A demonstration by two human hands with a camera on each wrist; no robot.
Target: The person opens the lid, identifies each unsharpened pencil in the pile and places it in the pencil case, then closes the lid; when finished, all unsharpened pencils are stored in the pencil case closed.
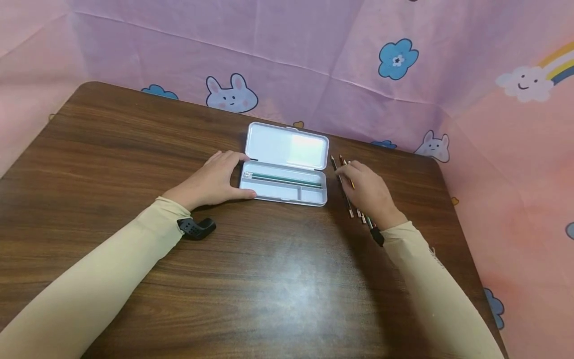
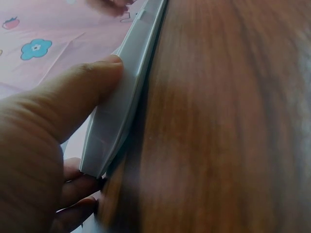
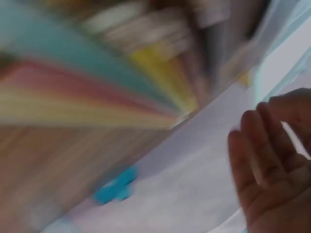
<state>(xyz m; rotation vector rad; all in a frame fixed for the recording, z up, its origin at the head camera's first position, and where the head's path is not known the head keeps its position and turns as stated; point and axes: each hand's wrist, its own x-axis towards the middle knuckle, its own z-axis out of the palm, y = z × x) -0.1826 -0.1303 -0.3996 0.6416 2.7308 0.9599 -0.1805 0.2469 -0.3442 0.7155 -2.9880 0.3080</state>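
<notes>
A white pencil case (image 1: 275,190) lies with its lid (image 1: 275,144) raised at the back. Green pencils (image 1: 282,178) with pale eraser ends rest in its long rear compartment. My left hand (image 1: 208,182) holds the case's left end, thumb on the front wall and fingers behind. The left wrist view shows the thumb pressing the case wall (image 2: 114,121). To the right, my right hand (image 1: 369,192) hovers over a group of loose pencils (image 1: 346,201), partly covering them. In the right wrist view, its fingers (image 3: 265,145) are loosely extended with nothing between them; the coloured pencils (image 3: 97,92) are blurred.
The brown wooden table (image 1: 251,279) carries the case near its back edge. A pink and purple patterned cloth (image 1: 291,55) hangs behind the table and along its right side. The case's front part has a divider (image 1: 301,193).
</notes>
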